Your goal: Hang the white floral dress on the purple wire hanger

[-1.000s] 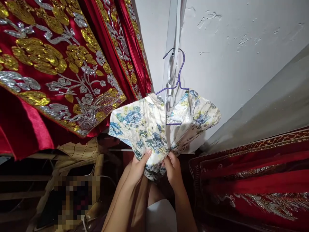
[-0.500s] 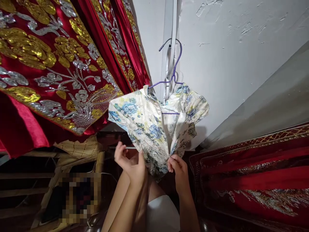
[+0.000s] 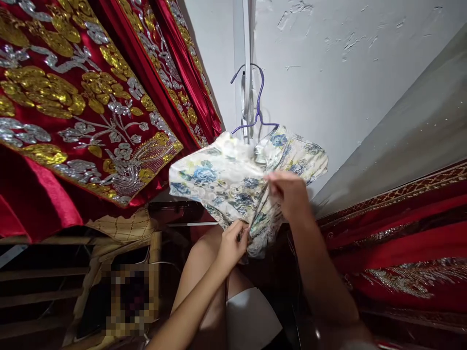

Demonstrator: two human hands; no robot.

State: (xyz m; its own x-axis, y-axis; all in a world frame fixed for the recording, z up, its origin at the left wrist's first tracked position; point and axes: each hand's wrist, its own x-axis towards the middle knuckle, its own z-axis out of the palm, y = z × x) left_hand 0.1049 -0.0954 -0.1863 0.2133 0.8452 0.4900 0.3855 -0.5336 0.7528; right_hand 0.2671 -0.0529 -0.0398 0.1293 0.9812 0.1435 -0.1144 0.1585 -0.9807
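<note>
A white floral shirt [image 3: 226,182] with blue and yellow flowers hangs on a purple hanger [image 3: 259,104], its front partly open at the neck. Low on the front edge, my left hand [image 3: 235,242] is closed with its fingers pinching the cloth. Higher up, near the chest, my right hand [image 3: 288,192] is closed on the opposite front edge; motion blurs its fingertips. The cloth between the two hands is drawn across the opening. The hanger's hook rests on a pale metal strip [image 3: 247,43] against the wall.
Red cloth with gold and silver sequins [image 3: 120,131] hangs at the left. A wooden or bamboo chair [image 3: 155,248] stands below it. More red embroidered cloth [image 3: 408,243] lies at the right. The white wall [image 3: 314,87] behind has peeling paint. My knees are below the shirt.
My left hand has moved right and closed on the shirt's lower front. My right hand has risen to chest height, pulling the cloth across the opening.
</note>
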